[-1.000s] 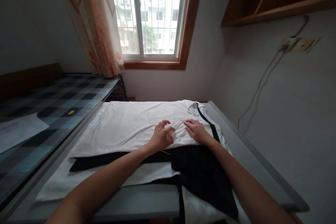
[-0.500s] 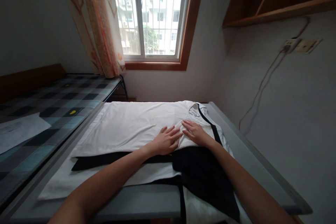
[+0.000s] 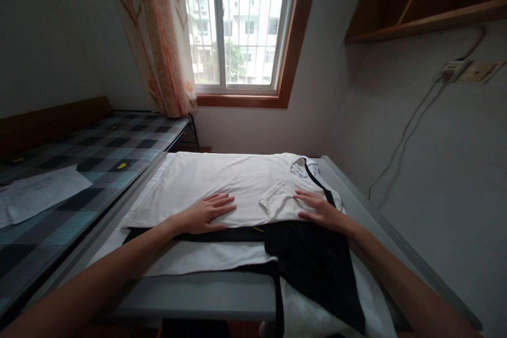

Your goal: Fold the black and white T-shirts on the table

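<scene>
A white T-shirt [image 3: 190, 179] lies spread on top of other garments, its neckline to the right and a short sleeve folded over its body. My left hand [image 3: 208, 213] rests flat on the shirt's near middle part, fingers spread. Near the shoulder, just right of the sleeve, my right hand [image 3: 319, 210] lies flat with fingers apart. Beneath are a black garment [image 3: 317, 264], whose sleeve hangs toward the near edge, and another white garment [image 3: 206, 256]. Neither hand grips anything.
The clothes lie on a grey table [image 3: 198, 296]. At the left stands a bed with a checked mattress [image 3: 146, 140] and papers [image 3: 47, 193] on it. A curtain [image 3: 164, 53] hangs by the window. A shelf [image 3: 435, 16] and cables are at the right wall.
My hands have moved apart, the left one leftward and the right one rightward. The folded sleeve between them now shows. The view has turned slightly left.
</scene>
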Tool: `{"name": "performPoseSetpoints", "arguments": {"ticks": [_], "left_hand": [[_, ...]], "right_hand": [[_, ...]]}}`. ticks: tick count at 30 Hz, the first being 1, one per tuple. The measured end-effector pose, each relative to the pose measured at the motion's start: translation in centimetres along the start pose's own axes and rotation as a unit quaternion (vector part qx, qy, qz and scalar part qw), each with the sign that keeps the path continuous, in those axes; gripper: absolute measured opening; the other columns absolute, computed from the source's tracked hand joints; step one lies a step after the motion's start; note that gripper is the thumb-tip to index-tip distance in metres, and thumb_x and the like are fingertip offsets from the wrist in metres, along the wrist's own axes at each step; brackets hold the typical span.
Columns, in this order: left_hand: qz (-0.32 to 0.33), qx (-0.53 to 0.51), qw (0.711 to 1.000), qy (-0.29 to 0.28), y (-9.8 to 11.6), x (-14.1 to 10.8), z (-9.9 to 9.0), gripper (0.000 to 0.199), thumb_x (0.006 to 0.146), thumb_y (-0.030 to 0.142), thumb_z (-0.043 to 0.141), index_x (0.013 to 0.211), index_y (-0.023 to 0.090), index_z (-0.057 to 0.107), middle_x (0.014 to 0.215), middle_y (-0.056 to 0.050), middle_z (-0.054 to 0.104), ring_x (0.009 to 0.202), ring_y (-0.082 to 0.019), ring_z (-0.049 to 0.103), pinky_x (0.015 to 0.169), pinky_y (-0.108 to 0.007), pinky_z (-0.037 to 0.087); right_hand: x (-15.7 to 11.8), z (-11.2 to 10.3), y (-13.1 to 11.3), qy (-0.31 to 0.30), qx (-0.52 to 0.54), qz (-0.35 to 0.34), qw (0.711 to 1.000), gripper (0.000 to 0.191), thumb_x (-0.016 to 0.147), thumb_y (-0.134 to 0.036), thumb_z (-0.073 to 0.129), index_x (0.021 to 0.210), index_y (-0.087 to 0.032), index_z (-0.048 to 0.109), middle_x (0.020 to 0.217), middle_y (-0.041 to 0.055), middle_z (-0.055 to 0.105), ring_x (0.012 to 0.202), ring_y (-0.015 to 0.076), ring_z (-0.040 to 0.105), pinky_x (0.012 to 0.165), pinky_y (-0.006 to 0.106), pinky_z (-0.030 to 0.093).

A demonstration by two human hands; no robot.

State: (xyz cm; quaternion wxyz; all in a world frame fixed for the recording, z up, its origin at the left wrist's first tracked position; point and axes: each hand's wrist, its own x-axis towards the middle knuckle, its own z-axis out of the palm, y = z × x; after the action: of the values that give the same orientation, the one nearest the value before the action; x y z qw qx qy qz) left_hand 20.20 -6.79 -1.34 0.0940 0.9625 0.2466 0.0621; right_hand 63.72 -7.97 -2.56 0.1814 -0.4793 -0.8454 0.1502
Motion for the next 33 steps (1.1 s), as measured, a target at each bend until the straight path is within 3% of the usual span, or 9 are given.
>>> {"name": "performPoseSetpoints", "arguments": {"ticks": [4,8,13,17,23,29,33], "left_hand": [[-0.066,0.017,0.998,0.018,-2.9,-6.3,-1.8,0.068,0.086,0.053,0.059,0.147,0.028,0.04,0.153,-0.009,0.037,0.141,-0.029,0.035,0.115,-0.045,0.031],[-0.138,0.039,0.989,0.036,-4.5,-11.3,-3.0,0.06,0.083,0.053,0.062,0.136,0.025,0.056,0.142,-0.011,0.053,0.128,-0.029,0.051,0.108,-0.042,0.041],[-0.214,0.037,0.976,0.025,-5.5,-16.1,-3.7,0.059,0.075,0.058,0.068,0.126,0.027,0.065,0.132,-0.01,0.061,0.118,-0.03,0.059,0.102,-0.043,0.046],[-0.269,-0.004,0.961,0.07,-5.7,-19.1,-3.5,0.065,0.07,0.057,0.07,0.128,0.03,0.063,0.137,-0.007,0.058,0.122,-0.031,0.056,0.107,-0.043,0.042],[-0.322,-0.045,0.942,0.08,-5.0,-20.1,-3.0,0.064,0.071,0.054,0.065,0.13,0.03,0.062,0.141,-0.006,0.054,0.126,-0.032,0.052,0.109,-0.042,0.04],[-0.294,0.036,0.953,0.067,-4.1,-18.6,-3.3,0.036,0.081,0.037,0.053,0.112,0.027,0.07,0.128,-0.007,0.063,0.109,-0.027,0.064,0.095,-0.034,0.05],[-0.255,0.085,0.962,0.056,-3.0,-17.4,-3.8,0.033,0.087,0.022,0.043,0.108,0.023,0.068,0.117,-0.009,0.066,0.103,-0.024,0.064,0.091,-0.032,0.049]], "right_hand": [[-3.3,-1.6,0.8,-0.012,0.015,0.039,0.999,0.061,0.077,-0.055,0.068,0.127,-0.02,0.064,0.146,0.013,0.048,0.134,0.0331,0.044,0.112,0.047,0.037],[-5.1,-1.8,1.4,0.016,-0.003,0.041,0.999,0.047,0.081,-0.039,0.062,0.125,-0.021,0.066,0.138,0.0124,0.056,0.127,0.0308,0.052,0.109,0.047,0.04],[-5.7,-1.6,1.6,0.045,-0.043,0.038,0.997,0.048,0.078,-0.024,0.057,0.124,-0.019,0.065,0.13,0.0134,0.061,0.121,0.0285,0.057,0.105,0.045,0.043],[-5.6,-2.3,1.2,0.013,-0.048,0.03,0.998,0.051,0.075,-0.023,0.058,0.125,-0.018,0.064,0.129,0.0132,0.062,0.122,0.0273,0.056,0.106,0.042,0.042],[-4.8,-3.4,0.2,-0.045,-0.057,0.041,0.997,0.06,0.071,-0.017,0.059,0.131,-0.02,0.06,0.13,0.0114,0.06,0.117,0.0256,0.059,0.102,0.037,0.045],[-4.2,-2.2,-0.4,-0.011,-0.165,0.034,0.986,0.058,0.071,-0.003,0.049,0.123,-0.021,0.064,0.11,0.0089,0.066,0.1,0.0211,0.063,0.091,0.032,0.048],[-3.9,-1.6,-1.3,-0.004,-0.243,0.067,0.968,0.05,0.076,-0.001,0.043,0.117,-0.018,0.067,0.102,0.0104,0.067,0.096,0.0222,0.064,0.084,0.031,0.049]]}}
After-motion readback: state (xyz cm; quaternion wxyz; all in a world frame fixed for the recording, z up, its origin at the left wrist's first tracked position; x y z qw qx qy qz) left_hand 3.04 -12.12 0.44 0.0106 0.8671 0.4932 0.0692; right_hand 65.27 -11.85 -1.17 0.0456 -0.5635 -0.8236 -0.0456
